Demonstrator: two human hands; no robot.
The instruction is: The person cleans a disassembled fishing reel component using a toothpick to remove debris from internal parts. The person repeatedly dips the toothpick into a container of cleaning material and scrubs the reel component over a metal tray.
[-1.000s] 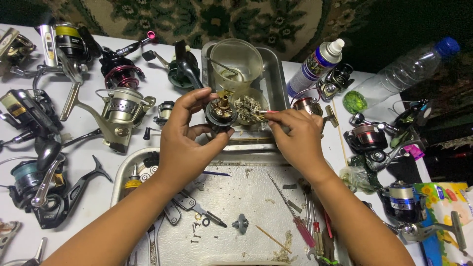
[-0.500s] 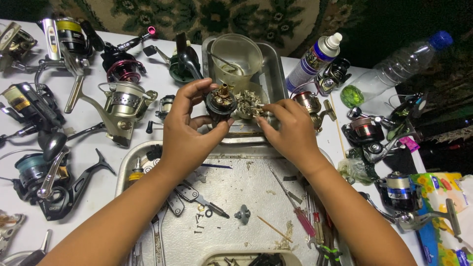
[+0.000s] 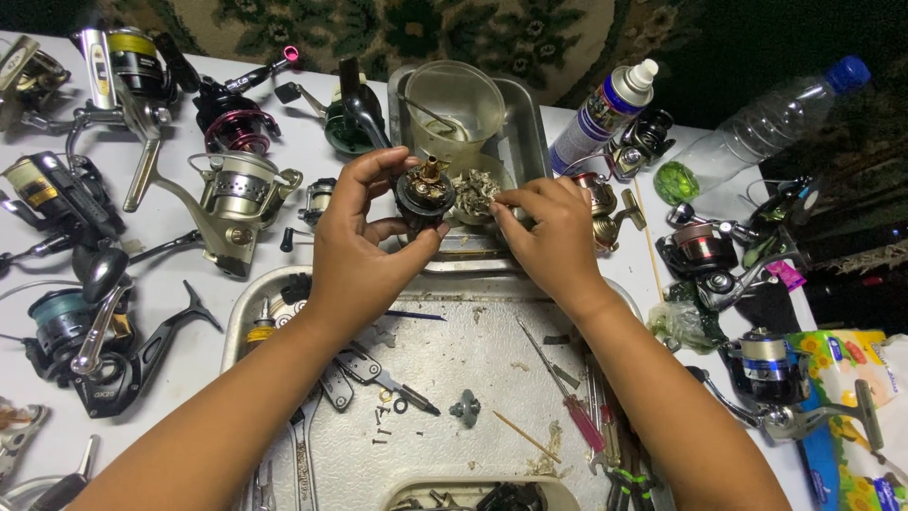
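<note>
My left hand (image 3: 357, 248) grips a small black round reel part (image 3: 424, 196) with a brass piece on top, held above the far edge of a metal tray (image 3: 473, 350). My right hand (image 3: 553, 241) pinches a dirty, crumpled whitish wad (image 3: 476, 193) right beside that part, touching it. Both hands hover between the large near tray and a smaller steel tray (image 3: 525, 142) behind them. My forearms cover parts of the near tray.
Several fishing reels (image 3: 236, 194) lie on the white table at left and right. A clear plastic cup (image 3: 456, 99) stands in the far tray. A spray can (image 3: 605, 114) and a plastic bottle (image 3: 766, 123) lie at back right. A screwdriver (image 3: 563, 393), small screws and tools rest in the near tray.
Both hands have stayed together over the far edge of the tray, and the wad remains against the black part. The view has shifted slightly; the table's things have not moved.
</note>
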